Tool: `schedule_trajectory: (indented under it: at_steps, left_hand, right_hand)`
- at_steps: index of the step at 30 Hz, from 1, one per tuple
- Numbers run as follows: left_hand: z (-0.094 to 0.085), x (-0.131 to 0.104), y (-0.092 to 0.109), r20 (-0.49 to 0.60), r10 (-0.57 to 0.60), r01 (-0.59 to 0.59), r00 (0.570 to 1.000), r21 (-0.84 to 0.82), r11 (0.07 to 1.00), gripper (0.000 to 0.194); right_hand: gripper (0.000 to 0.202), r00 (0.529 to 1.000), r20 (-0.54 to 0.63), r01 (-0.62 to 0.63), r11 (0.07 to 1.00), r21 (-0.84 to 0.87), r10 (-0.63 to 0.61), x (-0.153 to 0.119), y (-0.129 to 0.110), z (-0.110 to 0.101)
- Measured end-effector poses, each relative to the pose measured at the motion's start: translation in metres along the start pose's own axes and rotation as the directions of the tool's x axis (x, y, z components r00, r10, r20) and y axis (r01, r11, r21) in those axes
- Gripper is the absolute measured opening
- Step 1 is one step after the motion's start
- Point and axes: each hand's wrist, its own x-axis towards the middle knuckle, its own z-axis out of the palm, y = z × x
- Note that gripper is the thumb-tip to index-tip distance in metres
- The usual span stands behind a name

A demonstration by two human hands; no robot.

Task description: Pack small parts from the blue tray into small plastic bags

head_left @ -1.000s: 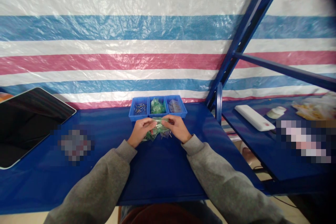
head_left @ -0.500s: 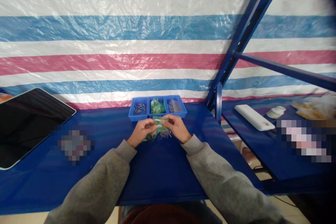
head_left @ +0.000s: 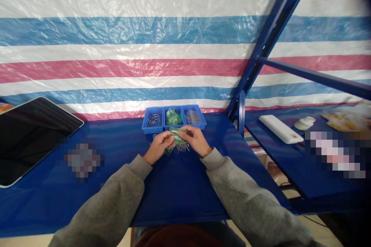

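Between both hands is a small green see-through plastic bag [head_left: 174, 131], pinched at its sides. My left hand [head_left: 159, 147] is closed on its left side, thumb on top. My right hand [head_left: 196, 139] grips the right side, also with the thumb over it. Just beneath, on the table, lie more green packets [head_left: 168, 151] and a clear packet with thin metal pieces [head_left: 182, 148], partly covered by my hands. Right behind stand three joined blue bins: one with metal pins [head_left: 154, 119], one with green bags [head_left: 173, 117], one with clear bags [head_left: 192, 117].
The blue table [head_left: 174, 193] carries a dark flat screen [head_left: 34, 139] at left and a blurred item [head_left: 82, 160]. On a second table at right are a white power bank [head_left: 280, 129] and a small white bottle [head_left: 304, 123]. A blue metal frame [head_left: 261, 50] rises between the tables.
My left hand has shifted slightly right and turned a little at the green bag. The bag's edge sits a bit higher and flatter. My right hand has hardly moved.
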Motion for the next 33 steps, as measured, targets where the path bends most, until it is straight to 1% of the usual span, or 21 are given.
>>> schedule_trajectory:
  at_steps: [5,8,10,15,23,26,30,33]
  left_hand:
    - [0.0,-0.002,0.0,-0.051,-0.035,0.03,0.998,-0.108,0.994,0.027]
    - [-0.001,-0.002,-0.002,-0.101,-0.053,0.041,0.993,-0.123,0.992,0.027]
    - [-0.002,-0.002,-0.003,-0.125,-0.06,0.045,0.99,-0.114,0.992,0.026]
    - [-0.004,-0.001,-0.001,-0.143,-0.078,0.068,0.987,-0.071,0.995,0.025]
    - [-0.007,0.0,0.005,-0.048,-0.092,0.092,0.995,0.002,0.996,0.024]
    - [-0.01,0.0,0.007,-0.024,-0.055,0.057,0.998,0.102,0.993,0.026]
    - [-0.013,0.0,0.006,-0.021,0.011,-0.005,1.0,0.267,0.964,0.029]
    - [-0.012,0.0,0.005,-0.056,0.027,-0.011,0.998,0.268,0.963,0.03]
  right_hand:
    - [0.026,0.997,0.074,-0.027,0.999,0.035,0.025,-0.001,-0.006,-0.001]
    - [0.027,0.989,0.131,-0.076,0.996,0.045,0.07,-0.001,-0.004,-0.001]
    - [0.026,0.989,0.13,-0.081,0.996,0.031,0.076,-0.001,-0.002,-0.002]
    - [0.026,0.994,0.094,-0.053,0.999,-0.007,0.053,0.0,0.004,-0.001]
    - [0.026,0.995,0.063,-0.082,0.996,0.02,0.081,0.001,0.007,-0.001]
    - [0.027,0.995,0.057,-0.081,0.997,0.005,0.081,0.002,0.008,-0.002]
    - [0.026,0.995,0.076,-0.064,0.997,-0.029,0.066,0.001,0.006,-0.002]
    - [0.025,0.995,0.082,-0.048,0.998,-0.047,0.052,0.0,0.004,-0.003]
